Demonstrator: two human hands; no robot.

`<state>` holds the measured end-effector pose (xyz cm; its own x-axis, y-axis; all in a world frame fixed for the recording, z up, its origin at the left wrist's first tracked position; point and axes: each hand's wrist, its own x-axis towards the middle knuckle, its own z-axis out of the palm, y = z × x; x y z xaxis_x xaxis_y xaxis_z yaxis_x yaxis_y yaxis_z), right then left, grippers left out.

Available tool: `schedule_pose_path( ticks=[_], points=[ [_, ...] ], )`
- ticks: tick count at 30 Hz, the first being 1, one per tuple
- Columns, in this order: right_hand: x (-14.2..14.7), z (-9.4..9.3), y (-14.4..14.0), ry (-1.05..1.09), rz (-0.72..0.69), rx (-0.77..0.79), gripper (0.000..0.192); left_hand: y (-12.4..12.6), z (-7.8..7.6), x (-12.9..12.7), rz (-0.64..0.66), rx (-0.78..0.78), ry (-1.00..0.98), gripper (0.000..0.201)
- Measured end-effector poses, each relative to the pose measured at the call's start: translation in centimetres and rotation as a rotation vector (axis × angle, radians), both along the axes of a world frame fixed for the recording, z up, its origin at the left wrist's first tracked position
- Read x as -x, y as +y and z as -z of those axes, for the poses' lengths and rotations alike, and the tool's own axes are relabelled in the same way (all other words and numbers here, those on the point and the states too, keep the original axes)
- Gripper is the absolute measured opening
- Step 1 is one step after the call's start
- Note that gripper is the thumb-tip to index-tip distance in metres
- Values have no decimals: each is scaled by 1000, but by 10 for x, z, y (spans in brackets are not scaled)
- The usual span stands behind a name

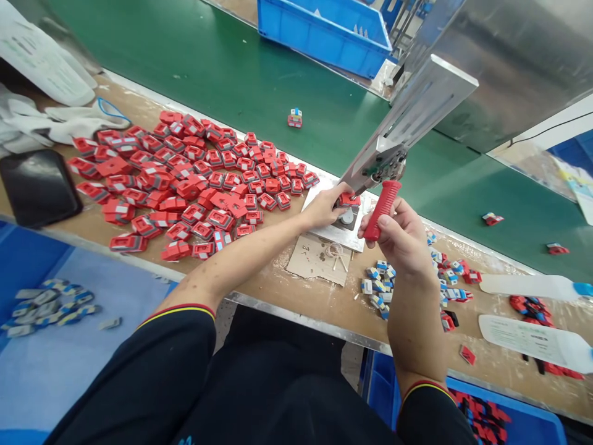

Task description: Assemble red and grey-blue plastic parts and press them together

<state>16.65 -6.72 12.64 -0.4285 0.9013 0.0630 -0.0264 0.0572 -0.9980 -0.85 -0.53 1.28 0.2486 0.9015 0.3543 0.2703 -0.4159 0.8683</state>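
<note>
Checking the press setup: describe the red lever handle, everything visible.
The red lever handle is a ribbed grip, plastic or rubber by its look, fitted on a metal linkage below a slanted grey metal arm. It tilts up to the right. The right hand wraps its lower end; the left hand holds a red part beside it.

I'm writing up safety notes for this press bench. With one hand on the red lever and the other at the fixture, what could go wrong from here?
1. The left hand holds a small red plastic part right under the metal press head, while the right hand grips the red lever handle: the fingers could be pinched.
2. The part may sit crooked and get crushed.
3. The big pile of red parts lies close by the left forearm; a sweep could scatter it.
</note>
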Motion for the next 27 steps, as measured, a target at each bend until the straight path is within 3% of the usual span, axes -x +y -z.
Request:
schedule_pose_path(
  ticks=[16, 21, 27],
  points=[
    [-4, 9, 2, -87, -24, -3, 55, 1, 7, -2, -6, -7, -10, 46],
    [-6, 30, 16, -227, -14, -65, 51, 2, 10, -3, -14, -15, -20, 42],
    [-1, 60, 36, -226, 65, -175, 56, 1, 10, -2, -29, -29, 10, 34]
  ],
)
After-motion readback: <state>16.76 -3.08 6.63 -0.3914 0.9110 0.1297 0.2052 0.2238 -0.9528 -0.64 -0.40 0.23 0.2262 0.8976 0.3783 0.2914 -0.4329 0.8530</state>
